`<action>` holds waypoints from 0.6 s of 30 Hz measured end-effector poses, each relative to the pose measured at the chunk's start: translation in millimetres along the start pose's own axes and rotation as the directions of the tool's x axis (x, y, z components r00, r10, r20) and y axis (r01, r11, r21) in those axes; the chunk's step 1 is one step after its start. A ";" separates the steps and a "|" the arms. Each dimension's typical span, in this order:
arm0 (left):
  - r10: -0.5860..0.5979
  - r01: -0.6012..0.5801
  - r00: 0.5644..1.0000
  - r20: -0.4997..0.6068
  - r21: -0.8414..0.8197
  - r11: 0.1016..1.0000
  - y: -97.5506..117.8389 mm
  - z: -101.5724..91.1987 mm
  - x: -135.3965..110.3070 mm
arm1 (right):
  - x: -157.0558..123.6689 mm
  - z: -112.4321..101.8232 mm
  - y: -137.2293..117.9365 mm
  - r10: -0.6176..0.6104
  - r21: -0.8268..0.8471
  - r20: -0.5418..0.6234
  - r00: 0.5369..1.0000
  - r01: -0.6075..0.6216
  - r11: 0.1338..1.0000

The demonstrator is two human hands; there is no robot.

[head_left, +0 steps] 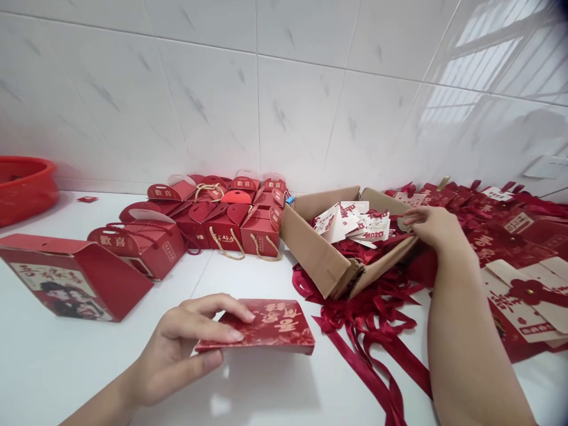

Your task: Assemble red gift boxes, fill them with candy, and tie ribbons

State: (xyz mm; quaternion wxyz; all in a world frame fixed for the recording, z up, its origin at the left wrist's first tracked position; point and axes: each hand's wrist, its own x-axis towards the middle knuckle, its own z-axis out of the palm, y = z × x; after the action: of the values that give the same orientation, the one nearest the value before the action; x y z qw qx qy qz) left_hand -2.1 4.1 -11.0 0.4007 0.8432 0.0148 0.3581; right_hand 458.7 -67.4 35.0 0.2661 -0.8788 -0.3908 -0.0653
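Observation:
My left hand (186,349) pinches a flat red folded gift box (270,325) with gold lettering, holding it just above the white floor. My right hand (430,225) reaches over the far edge of an open cardboard box (319,254); its fingers curl at the rim beside a pile of white and red cards (355,225) inside. Whether those fingers hold a card I cannot make out. Red ribbons (368,313) lie tangled under and in front of the cardboard box.
Several assembled red gift boxes with rope handles (222,219) stand against the white tiled wall. A larger red box (75,278) lies at the left, a red basin (24,186) at the far left. Flat red boxes and beige tags (519,278) cover the right.

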 end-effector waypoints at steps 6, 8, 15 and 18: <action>-0.017 0.016 0.999 -0.047 -0.019 1.000 -3.4 1.5 -2.1 | 2.2 2.7 -10.1 0.045 -0.060 0.131 0.990 -0.038 0.997; -0.021 0.020 0.998 -0.057 -0.017 1.000 -4.6 1.9 -2.6 | 1.5 3.7 -16.0 0.038 -0.079 0.127 0.991 -0.028 0.996; -0.012 0.011 0.997 -0.070 -0.016 1.000 -5.2 2.5 -1.4 | -22.0 -12.2 -45.7 -0.048 -0.135 0.275 0.960 0.088 0.987; -0.013 0.013 0.999 -0.049 -0.009 1.000 -5.8 2.3 -4.1 | -39.2 -24.0 -59.4 -0.222 -0.018 0.401 0.889 0.250 0.968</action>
State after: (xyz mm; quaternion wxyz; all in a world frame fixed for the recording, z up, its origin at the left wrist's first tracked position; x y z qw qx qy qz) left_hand -2.3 5.2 -18.4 0.4062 0.8323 0.0287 0.3762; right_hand 391.1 -72.6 67.4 0.1411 -0.8284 -0.5377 0.0685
